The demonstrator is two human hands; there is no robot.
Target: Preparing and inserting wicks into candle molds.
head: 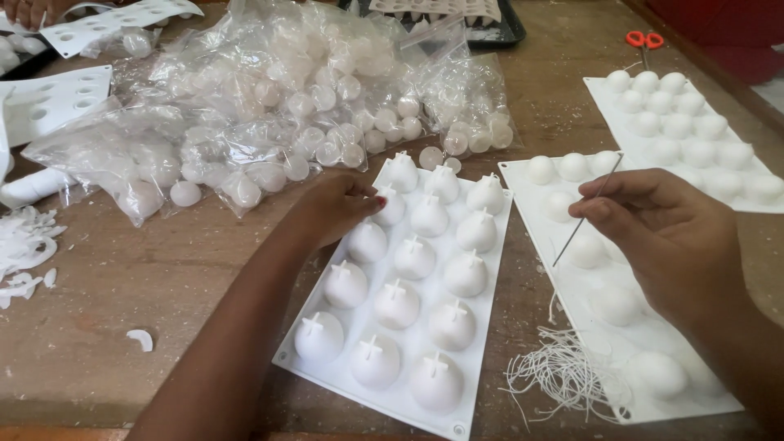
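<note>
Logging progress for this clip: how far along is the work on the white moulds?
Looks done: the middle mould tray shows white cross-shaped pieces on all its visible domes. In hand: the left hand rests on that tray's far corner, and the right hand pinches a thin needle. Left: the right tray has bare domes, and a bundle of white strings lies unused.
</note>
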